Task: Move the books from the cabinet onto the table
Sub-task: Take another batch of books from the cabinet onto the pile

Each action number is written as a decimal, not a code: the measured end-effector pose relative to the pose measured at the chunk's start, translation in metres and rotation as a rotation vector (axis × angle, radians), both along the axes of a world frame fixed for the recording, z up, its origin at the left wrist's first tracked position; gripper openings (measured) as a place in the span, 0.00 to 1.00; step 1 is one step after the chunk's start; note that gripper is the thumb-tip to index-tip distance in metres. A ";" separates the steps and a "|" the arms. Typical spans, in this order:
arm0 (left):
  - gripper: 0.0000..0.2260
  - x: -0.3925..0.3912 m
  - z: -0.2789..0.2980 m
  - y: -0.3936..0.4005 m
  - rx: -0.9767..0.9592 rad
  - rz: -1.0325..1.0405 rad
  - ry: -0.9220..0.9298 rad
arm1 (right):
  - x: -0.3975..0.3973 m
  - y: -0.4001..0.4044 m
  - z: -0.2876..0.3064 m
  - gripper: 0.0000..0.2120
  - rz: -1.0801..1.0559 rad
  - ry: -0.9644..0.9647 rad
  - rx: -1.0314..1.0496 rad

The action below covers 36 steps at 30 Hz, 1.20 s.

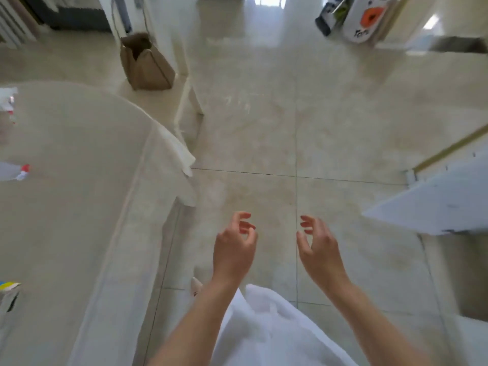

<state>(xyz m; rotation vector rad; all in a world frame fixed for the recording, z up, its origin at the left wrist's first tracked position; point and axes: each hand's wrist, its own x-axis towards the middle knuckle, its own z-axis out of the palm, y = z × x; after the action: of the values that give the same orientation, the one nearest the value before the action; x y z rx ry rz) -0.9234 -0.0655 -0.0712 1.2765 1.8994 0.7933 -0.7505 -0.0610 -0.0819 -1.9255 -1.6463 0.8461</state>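
Note:
My left hand point(235, 244) and my right hand point(318, 241) hang in front of me over the tiled floor, fingers loosely curled, holding nothing. The table point(79, 167) with a pale cloth fills the left side. A white cabinet door point(433, 202) stands open at the right edge. No books show clearly; a few small colourful items point(8, 286) lie at the table's far left edge, too cut off to identify.
A brown paper bag point(145, 64) stands on the floor beyond the table beside a white post. A white bag with an orange mark point(367, 19) leans at the top right. Beige floor tiles point(264, 128) stretch between table and cabinet.

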 end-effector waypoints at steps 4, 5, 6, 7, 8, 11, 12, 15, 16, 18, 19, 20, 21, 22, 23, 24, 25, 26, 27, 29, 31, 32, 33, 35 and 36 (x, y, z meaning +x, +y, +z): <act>0.10 0.091 -0.003 0.011 -0.044 -0.273 -0.017 | 0.081 -0.022 0.004 0.15 -0.214 0.027 -0.023; 0.09 0.111 -0.004 0.013 -0.065 -0.356 -0.024 | 0.099 -0.029 0.004 0.15 -0.277 0.040 -0.029; 0.09 0.130 -0.005 0.014 -0.087 -0.437 -0.032 | 0.115 -0.036 0.004 0.15 -0.343 0.054 -0.040; 0.09 0.146 -0.006 0.015 -0.109 -0.510 -0.038 | 0.129 -0.044 0.004 0.15 -0.411 0.071 -0.057; 0.09 0.163 -0.008 0.016 -0.129 -0.577 -0.038 | 0.144 -0.052 0.004 0.16 -0.480 0.089 -0.073; 0.09 0.208 -0.015 0.026 -0.181 -0.731 -0.028 | 0.184 -0.071 0.004 0.16 -0.662 0.129 -0.099; 0.09 0.221 -0.017 0.031 -0.193 -0.772 -0.019 | 0.198 -0.075 0.003 0.15 -0.719 0.142 -0.100; 0.12 0.277 -0.024 0.054 -0.202 -0.881 -0.027 | 0.249 -0.079 0.006 0.15 -0.900 0.183 -0.088; 0.13 0.295 -0.025 0.062 -0.202 -0.910 -0.037 | 0.265 -0.078 0.007 0.14 -0.947 0.184 -0.077; 0.12 0.333 -0.027 0.080 -0.208 -1.001 -0.040 | 0.295 -0.075 0.011 0.14 -1.031 0.170 -0.064; 0.11 0.353 -0.027 0.089 -0.208 -1.060 -0.029 | 0.309 -0.074 0.014 0.14 -1.077 0.169 -0.056; 0.11 0.372 -0.026 0.098 -0.200 -1.117 -0.011 | 0.322 -0.074 0.016 0.13 -1.124 0.174 -0.047; 0.11 0.392 -0.025 0.107 -0.183 -1.173 0.007 | 0.336 -0.072 0.019 0.13 -1.167 0.180 -0.040; 0.11 0.409 -0.023 0.114 -0.173 -1.215 0.019 | 0.347 -0.071 0.021 0.13 -1.201 0.183 -0.041; 0.12 0.427 -0.022 0.121 -0.169 -1.254 0.028 | 0.358 -0.070 0.023 0.13 -1.233 0.180 -0.044; 0.12 0.450 -0.020 0.128 -0.170 -1.297 0.030 | 0.372 -0.069 0.024 0.13 -1.273 0.177 -0.038; 0.12 0.469 -0.019 0.133 -0.166 -1.334 0.040 | 0.382 -0.067 0.025 0.12 -1.301 0.172 -0.029; 0.13 0.489 -0.018 0.137 -0.159 -1.376 0.047 | 0.394 -0.067 0.025 0.12 -1.336 0.167 -0.018; 0.13 0.510 -0.017 0.140 -0.151 -1.418 0.055 | 0.406 -0.067 0.025 0.12 -1.372 0.166 -0.013; 0.14 0.553 -0.017 0.139 -0.136 -1.491 0.065 | 0.433 -0.071 0.026 0.12 -1.425 0.174 -0.015; 0.15 0.585 -0.016 0.136 -0.124 -1.532 0.065 | 0.453 -0.074 0.027 0.12 -1.431 0.183 -0.009; 0.15 0.604 -0.016 0.132 -0.120 -1.549 0.060 | 0.468 -0.077 0.028 0.12 -1.439 0.186 0.000; 0.15 0.623 -0.017 0.128 -0.119 -1.561 0.056 | 0.483 -0.080 0.030 0.12 -1.445 0.191 0.001; 0.16 0.659 -0.021 0.114 -0.139 -1.562 0.052 | 0.512 -0.089 0.031 0.11 -1.457 0.200 -0.011; 0.16 0.678 -0.023 0.104 -0.159 -1.559 0.054 | 0.528 -0.096 0.030 0.11 -1.459 0.211 -0.022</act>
<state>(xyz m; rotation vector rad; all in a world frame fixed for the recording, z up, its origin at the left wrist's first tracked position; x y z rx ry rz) -0.2455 0.0385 -0.0947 2.0644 0.4975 -0.2311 -0.2229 -0.1567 -0.0514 -2.2234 0.1200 0.3654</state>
